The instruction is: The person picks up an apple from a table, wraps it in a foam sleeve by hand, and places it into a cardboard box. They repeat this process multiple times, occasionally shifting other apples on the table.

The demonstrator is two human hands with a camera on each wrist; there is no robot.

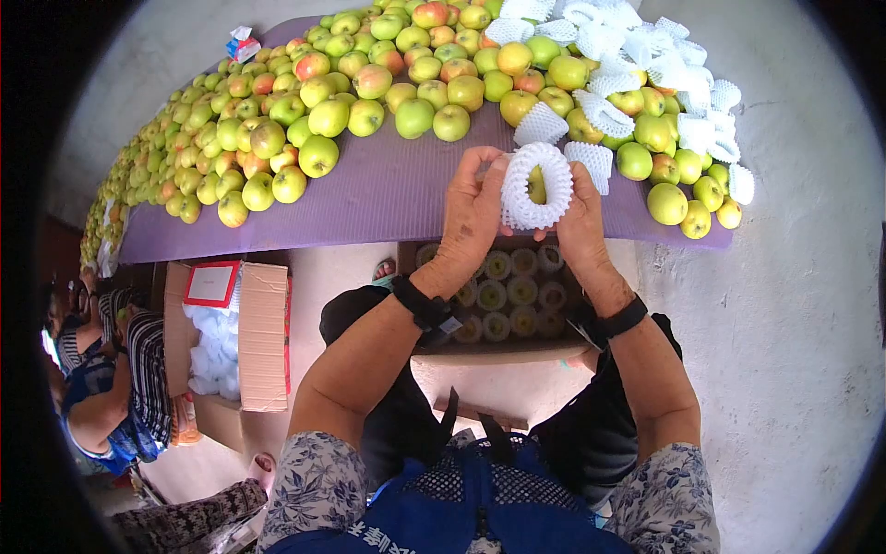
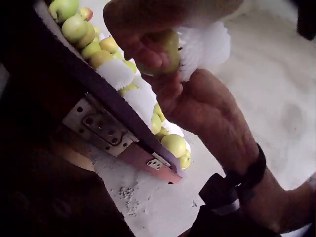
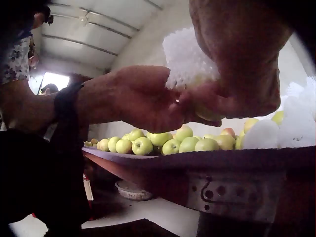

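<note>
In the head view both hands meet in front of the table edge around one green apple (image 1: pixel 536 185) in a white foam net sleeve (image 1: pixel 513 196). My left hand (image 1: pixel 471 217) grips it from the left and my right hand (image 1: pixel 580 220) from the right. Through the sleeve's open end some of the apple's skin shows. From the left wrist, the apple (image 2: pixel 168 49) sits bare on one side, with the foam sleeve (image 2: pixel 210 47) covering its other side. In the right wrist view, fingers of both hands curl about the apple's underside, below the sleeve (image 3: pixel 183 57).
Many apples (image 1: pixel 268 138) lie piled on the purple-covered table (image 1: pixel 369 203). Loose foam sleeves (image 1: pixel 646 46) cover those at the back right. Below my hands stands a carton (image 1: pixel 508 353) with sleeved apples in rows. Another open carton (image 1: pixel 263 342) stands left, near a seated person (image 1: pixel 101 397).
</note>
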